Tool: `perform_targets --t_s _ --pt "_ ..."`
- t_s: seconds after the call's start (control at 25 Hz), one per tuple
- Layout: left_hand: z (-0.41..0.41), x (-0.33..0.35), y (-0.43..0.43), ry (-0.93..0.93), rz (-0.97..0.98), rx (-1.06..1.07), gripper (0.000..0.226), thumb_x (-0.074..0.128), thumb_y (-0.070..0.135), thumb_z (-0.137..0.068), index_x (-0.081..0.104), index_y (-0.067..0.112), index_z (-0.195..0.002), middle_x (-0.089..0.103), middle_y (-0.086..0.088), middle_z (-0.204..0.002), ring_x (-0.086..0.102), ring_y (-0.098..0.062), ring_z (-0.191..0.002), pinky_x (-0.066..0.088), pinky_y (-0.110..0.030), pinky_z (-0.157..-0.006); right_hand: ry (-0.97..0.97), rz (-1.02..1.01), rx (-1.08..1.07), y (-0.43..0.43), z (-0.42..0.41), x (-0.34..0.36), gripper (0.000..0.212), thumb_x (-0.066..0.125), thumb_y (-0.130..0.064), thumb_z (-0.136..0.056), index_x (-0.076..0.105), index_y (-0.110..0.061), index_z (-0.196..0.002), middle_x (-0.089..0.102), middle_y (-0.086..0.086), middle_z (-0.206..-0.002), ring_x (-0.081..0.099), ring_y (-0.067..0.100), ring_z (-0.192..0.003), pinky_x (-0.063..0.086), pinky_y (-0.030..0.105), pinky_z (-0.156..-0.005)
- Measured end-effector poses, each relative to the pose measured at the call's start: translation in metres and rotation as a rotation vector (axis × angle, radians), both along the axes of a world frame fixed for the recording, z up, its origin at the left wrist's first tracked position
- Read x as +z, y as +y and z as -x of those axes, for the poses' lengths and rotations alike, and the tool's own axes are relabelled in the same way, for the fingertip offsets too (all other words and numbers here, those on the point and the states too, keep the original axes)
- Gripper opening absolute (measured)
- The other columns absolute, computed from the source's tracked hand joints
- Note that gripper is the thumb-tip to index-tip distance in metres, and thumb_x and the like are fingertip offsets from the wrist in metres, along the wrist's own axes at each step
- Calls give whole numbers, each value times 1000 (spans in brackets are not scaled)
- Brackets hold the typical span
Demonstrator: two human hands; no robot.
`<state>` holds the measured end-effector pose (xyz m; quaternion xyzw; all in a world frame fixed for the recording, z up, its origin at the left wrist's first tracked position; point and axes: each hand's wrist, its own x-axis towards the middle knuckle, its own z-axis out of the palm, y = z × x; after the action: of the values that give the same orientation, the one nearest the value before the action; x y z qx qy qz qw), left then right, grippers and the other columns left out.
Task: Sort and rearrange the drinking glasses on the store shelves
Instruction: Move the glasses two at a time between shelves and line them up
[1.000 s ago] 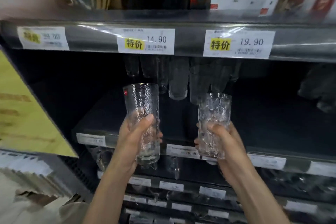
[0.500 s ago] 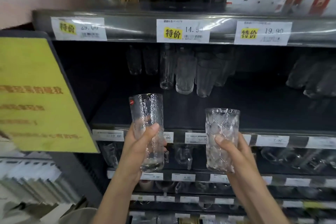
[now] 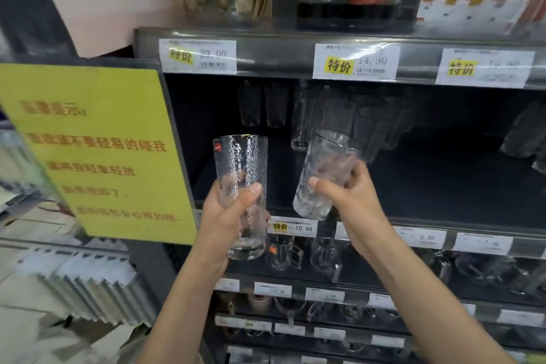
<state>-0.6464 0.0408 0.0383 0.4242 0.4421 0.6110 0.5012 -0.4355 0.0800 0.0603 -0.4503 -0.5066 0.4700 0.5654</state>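
Left grip (image 3: pixel 226 217) clamps tall glass (image 3: pixel 240 162) upright; right grip (image 3: pixel 354 201) clamps second glass (image 3: pixel 325 162). Dark shelf (image 3: pixel 443 183) behind, price tags (image 3: pixel 295 227) on edge. Second glass now tilted, was upright.

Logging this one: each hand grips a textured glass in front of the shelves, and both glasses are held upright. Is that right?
Not quite. The left hand holds the left glass upright, but the right glass in the right hand is tilted, its rim leaning right, as the head view shows. The rest stands.
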Motion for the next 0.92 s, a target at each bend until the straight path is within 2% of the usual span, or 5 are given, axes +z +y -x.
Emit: perform_targets --t_s 0.2,0.36,0.48,0.72,0.92 --pt "16 -4 -5 -11 3 16 82 85 54 -63 50 27 -133 72 -11 -114 74 -29 -82 61 -46 -67 -137 -22 23 72 55 0 73 89 -35 -65 43 -34 -122 62 -14 -116 63 2 -103 50 18 -79" --pt "27 -11 -6 15 -5 43 58 84 59 -62 58 48 -112 76 -2 -104 76 -29 -79 61 -33 -65 -182 -42 22 117 87 -12 72 87 -25 -73 39 -28 -126 64 -5 -119 64 8 -102 53 25 -87" --pt "35 -15 -5 -3 49 69 54 85 64 -56 50 64 -98 75 11 -104 76 -26 -85 60 -30 -60 -152 -84 4 145 109 -24 73 86 -19 -74 38 -23 -128 63 -11 -110 64 -7 -89 52 18 -76" --pt "50 -23 9 25 28 143 71 84 73 -48 55 57 -111 69 2 -122 75 -24 -96 58 -48 -88 -206 -133 30 195 140 -35 74 79 -14 -82 34 -15 -141 60 -3 -119 60 15 -109 48 25 -92" --pt "53 -23 22 65 -26 157 38 80 63 -59 65 61 -94 76 8 -107 75 -23 -93 60 -44 -82 -288 -129 -8 232 148 -40 72 76 -16 -86 34 -14 -145 59 -3 -112 59 11 -97 37 -5 -59"
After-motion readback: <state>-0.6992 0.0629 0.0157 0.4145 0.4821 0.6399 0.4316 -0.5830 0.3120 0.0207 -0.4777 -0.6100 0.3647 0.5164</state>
